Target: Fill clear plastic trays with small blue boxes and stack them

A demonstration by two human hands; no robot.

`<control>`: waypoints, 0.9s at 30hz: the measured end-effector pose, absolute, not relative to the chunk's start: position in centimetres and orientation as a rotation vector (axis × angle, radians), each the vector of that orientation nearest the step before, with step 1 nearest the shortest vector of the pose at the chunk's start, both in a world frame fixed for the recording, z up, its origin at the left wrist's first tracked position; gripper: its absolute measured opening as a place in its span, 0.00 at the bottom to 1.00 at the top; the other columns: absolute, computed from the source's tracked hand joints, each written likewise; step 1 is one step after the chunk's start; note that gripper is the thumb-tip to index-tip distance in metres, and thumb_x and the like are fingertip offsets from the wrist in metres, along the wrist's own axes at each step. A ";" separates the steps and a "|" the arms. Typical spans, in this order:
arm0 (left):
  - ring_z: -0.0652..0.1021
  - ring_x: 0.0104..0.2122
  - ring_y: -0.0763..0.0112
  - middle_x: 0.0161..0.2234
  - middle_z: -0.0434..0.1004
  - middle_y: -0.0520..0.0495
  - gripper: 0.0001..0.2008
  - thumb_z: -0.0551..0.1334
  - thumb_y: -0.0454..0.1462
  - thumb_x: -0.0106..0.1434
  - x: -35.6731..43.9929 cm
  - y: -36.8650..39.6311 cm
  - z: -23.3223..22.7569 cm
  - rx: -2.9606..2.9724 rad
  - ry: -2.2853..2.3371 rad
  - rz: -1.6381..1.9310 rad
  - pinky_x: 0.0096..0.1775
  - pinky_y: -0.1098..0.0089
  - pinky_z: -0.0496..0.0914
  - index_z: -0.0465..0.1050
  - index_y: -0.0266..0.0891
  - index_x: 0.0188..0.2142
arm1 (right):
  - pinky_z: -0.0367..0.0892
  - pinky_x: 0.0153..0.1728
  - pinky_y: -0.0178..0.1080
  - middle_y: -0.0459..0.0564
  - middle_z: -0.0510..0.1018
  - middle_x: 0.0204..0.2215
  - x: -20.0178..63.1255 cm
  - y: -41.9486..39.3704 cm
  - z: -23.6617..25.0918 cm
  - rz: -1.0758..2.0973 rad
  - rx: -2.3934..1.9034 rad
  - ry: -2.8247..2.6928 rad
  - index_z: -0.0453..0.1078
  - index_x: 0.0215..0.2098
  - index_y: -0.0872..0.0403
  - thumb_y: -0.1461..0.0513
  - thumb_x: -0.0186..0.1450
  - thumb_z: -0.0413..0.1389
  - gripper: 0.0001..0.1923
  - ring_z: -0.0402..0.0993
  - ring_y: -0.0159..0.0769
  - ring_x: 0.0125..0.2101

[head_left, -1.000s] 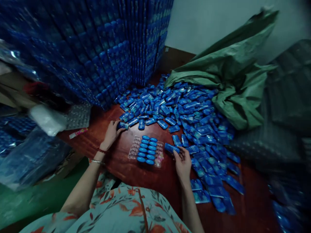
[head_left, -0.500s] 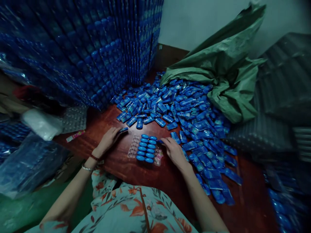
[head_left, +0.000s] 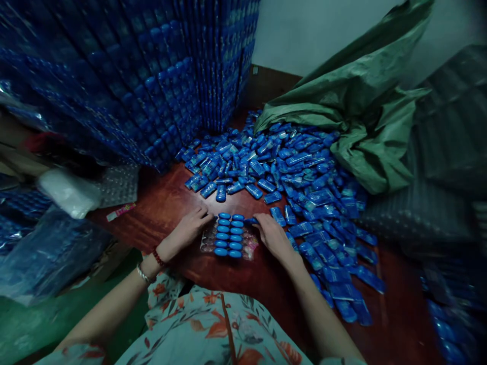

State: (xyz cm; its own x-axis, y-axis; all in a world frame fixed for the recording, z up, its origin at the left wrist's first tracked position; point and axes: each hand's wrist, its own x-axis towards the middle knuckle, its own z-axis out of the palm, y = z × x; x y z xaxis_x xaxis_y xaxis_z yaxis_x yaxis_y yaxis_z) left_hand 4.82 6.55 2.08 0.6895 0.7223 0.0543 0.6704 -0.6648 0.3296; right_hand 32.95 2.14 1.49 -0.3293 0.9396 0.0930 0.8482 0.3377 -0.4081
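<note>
A clear plastic blister tray (head_left: 208, 242) lies on the reddish wooden table (head_left: 182, 192) in front of me, with two columns of small blue oblong pieces (head_left: 230, 234) seated in it. My left hand (head_left: 189, 229) rests at the tray's upper left corner, fingertips touching its edge; what it holds is hidden. My right hand (head_left: 273, 235) is at the tray's upper right corner, pinching a blue piece (head_left: 250, 221) against the tray. A big loose pile of blue packets (head_left: 289, 172) spreads behind and to the right.
Tall stacks of filled blue trays (head_left: 144, 81) rise at the back left. A green woven sack (head_left: 357, 111) slumps at the back right. A stack of empty clear trays (head_left: 117, 183), a white bag (head_left: 68, 191) and a pink packet (head_left: 120, 211) lie at left.
My left hand came from the pile's edge with a blue packet to the tray's left corner. My right hand brought a blue piece from the pile to the tray's right corner.
</note>
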 end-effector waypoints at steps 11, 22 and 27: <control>0.73 0.38 0.63 0.39 0.72 0.40 0.14 0.50 0.24 0.60 7.3 8.5 2.4 2.624 1.002 0.041 0.43 0.64 0.68 0.67 0.35 0.42 | 0.63 0.38 0.38 0.54 0.75 0.38 30.8 3.8 4.1 0.409 -1.645 -2.608 0.67 0.46 0.54 0.71 0.63 0.47 0.15 0.71 0.40 0.37; 0.74 0.43 0.62 0.43 0.73 0.41 0.15 0.58 0.41 0.63 4.9 15.4 1.6 2.360 1.384 0.322 0.42 0.67 0.69 0.68 0.38 0.48 | 0.62 0.46 0.42 0.52 0.73 0.47 28.8 12.1 3.2 0.295 -1.266 -2.714 0.68 0.50 0.51 0.71 0.63 0.48 0.20 0.67 0.39 0.46; 0.75 0.41 0.59 0.44 0.71 0.38 0.20 0.62 0.35 0.57 7.7 16.9 -0.1 2.391 1.470 0.203 0.42 0.65 0.69 0.66 0.35 0.50 | 0.60 0.48 0.43 0.53 0.71 0.51 25.5 15.0 0.6 0.272 -1.150 -2.800 0.69 0.46 0.53 0.72 0.63 0.48 0.17 0.65 0.40 0.49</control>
